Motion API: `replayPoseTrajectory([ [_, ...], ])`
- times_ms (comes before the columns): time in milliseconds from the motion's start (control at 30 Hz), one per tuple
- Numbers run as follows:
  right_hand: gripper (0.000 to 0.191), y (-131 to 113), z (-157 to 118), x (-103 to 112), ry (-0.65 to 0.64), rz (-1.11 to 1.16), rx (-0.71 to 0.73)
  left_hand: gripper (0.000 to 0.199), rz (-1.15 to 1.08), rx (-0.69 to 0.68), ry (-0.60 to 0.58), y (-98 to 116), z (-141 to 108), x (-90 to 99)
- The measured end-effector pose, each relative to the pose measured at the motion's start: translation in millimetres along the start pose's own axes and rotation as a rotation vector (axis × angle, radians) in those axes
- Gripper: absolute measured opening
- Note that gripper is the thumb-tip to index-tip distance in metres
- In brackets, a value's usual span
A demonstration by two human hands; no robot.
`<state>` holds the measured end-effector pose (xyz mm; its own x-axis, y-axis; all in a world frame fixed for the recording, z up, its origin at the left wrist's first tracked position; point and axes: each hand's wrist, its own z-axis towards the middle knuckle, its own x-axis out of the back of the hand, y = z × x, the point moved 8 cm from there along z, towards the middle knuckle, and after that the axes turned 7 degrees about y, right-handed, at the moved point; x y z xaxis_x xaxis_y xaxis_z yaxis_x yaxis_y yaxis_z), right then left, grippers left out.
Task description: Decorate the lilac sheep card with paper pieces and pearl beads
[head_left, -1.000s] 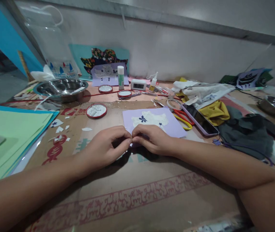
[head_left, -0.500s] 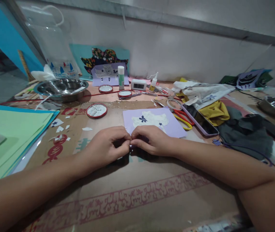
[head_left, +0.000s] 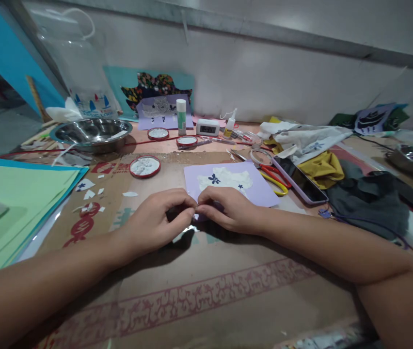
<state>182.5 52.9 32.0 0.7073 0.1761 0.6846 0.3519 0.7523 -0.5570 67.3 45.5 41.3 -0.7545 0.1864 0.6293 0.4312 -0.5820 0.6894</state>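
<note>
My left hand (head_left: 163, 213) and my right hand (head_left: 226, 208) meet at the fingertips over the cardboard-covered table. Both are closed in a pinch. A tiny white bit shows between the fingertips, too small to name. Just behind my right hand lies a purple card (head_left: 264, 191) bearing a white textured shape (head_left: 228, 178) with dark blue flowers. A red-rimmed lid (head_left: 144, 166) holding white bits sits beyond my left hand. A white scrap (head_left: 130, 194) lies to the left of that hand.
Green paper sheets (head_left: 17, 208) lie at left, near a steel bowl (head_left: 93, 133). A glue stick (head_left: 181, 117), a small clock (head_left: 207, 127) and a glue bottle (head_left: 230, 124) stand at the back. Right are scissors (head_left: 277, 183), a phone (head_left: 301, 182) and cloths (head_left: 323, 169).
The fingertips have shifted slightly, and the left thumb has moved up a little. More of the bright patch below the hands shows. Everything else stays in place.
</note>
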Motion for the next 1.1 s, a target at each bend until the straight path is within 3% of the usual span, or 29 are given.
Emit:
replayPoseTrajectory([
  [1100, 0.017, -2.0, 0.2, -4.6, -0.059, -0.015, 0.025, 0.018, 0.018, 0.005, -0.007, -0.7, 2.9, -3.6],
])
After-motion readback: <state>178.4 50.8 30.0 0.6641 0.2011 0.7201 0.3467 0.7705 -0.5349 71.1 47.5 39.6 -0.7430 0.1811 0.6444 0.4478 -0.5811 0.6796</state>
